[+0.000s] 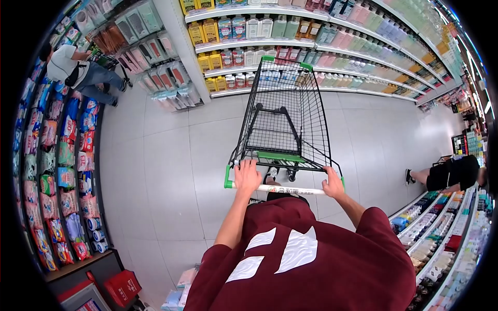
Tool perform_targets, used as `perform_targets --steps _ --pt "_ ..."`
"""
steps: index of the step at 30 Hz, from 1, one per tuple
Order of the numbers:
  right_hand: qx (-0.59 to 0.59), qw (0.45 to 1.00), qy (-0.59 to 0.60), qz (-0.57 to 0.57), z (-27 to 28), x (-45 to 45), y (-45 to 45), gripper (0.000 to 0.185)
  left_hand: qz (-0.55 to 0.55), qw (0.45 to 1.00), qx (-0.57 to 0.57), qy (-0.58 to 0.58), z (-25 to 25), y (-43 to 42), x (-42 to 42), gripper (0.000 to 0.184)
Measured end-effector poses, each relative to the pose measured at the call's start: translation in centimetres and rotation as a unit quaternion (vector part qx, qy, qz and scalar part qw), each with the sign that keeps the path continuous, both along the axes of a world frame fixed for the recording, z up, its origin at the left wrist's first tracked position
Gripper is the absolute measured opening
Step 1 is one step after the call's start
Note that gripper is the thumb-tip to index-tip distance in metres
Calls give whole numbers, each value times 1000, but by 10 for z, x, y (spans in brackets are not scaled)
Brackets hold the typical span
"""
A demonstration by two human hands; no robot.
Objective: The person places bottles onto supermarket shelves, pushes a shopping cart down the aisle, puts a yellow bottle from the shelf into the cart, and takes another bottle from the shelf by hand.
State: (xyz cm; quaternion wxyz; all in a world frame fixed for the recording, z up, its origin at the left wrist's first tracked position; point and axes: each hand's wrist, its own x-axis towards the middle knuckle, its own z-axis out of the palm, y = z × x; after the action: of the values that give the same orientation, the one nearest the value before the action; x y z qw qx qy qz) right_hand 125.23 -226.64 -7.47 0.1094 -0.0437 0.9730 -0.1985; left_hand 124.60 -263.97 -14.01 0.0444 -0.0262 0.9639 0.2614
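A black wire shopping cart [315, 127] with green plastic trim stands directly in front of me on the grey floor. Its white handle bar [290, 190] with printed lettering runs across in front of my body. Near the left end of that bar, my left hand [247, 176] lies over it, fingers curled forward. At the bar's right end, my right hand [333, 181] is closed around it, thumb toward the middle. The cart's green child-seat flap [279, 157] lies just beyond the bar. Through the mesh I see the cart's lower frame and the floor.
White shelves of bottles [259, 27] stand past the cart's front. Packaged goods fill the left shelves [67, 171]; more bottles line the right shelves [441, 233]. One person [88, 72] is at the far left, another [454, 173] at the right. Tiled floor [166, 171] lies between.
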Motion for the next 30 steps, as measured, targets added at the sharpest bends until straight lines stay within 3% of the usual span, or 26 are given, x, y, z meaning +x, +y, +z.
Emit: perform_targets --steps 13,30 --pt "25 1000 5 -9 -7 -7 -4 48 -57 997 -4 59 -7 -7 -41 40" --pt "10 998 13 -57 -11 -32 -19 59 -96 995 19 17 -1 -14 -115 41"
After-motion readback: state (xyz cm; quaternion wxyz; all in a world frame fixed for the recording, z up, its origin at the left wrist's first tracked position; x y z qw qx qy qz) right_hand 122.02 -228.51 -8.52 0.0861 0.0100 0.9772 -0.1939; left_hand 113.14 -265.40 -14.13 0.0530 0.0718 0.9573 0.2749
